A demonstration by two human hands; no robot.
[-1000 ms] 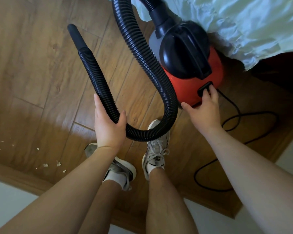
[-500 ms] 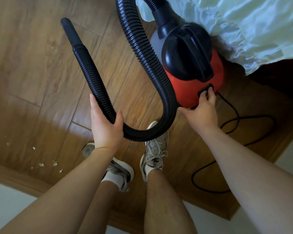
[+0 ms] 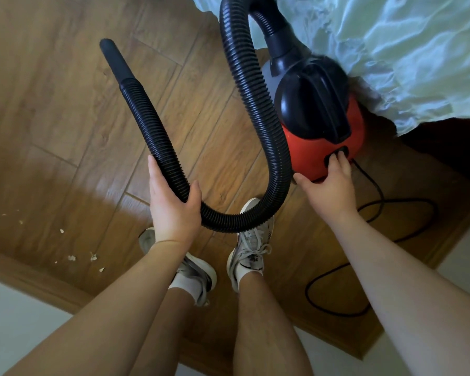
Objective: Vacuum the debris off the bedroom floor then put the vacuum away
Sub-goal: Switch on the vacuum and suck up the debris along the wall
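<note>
Left grip (image 3: 174,210): closed round the hose (image 3: 148,126), thumb over the top and fingers beneath, low on the free length that led up to the nozzle (image 3: 117,62). The nozzle was in the air, pointing away from me, and touched nothing.

Right grip (image 3: 331,191): fingers extended, tips pressed on the black switch (image 3: 339,151) on the red body of the vacuum (image 3: 307,158). The thumb was spread to the side and I held nothing in that grip.

The vacuum stood on the floor (image 3: 65,118) just beside the hanging bed cover (image 3: 404,63), ahead of my right shoe (image 3: 250,240). Its cord (image 3: 307,291) lay in loose loops toward the floor's right edge.

Progress: the debris (image 3: 71,257), pale scraps, was scattered near the floor's left edge, well apart from the nozzle. I judged that no pickup had been done. The step in hand looked like working the switch. I could not tell whether the motor was running.

Left to do: the whole sweep of the scraps, switching off, and stowing the vacuum.

Writing: I could read no brand, label or lettering on the vacuum, hose or shoes.
</note>
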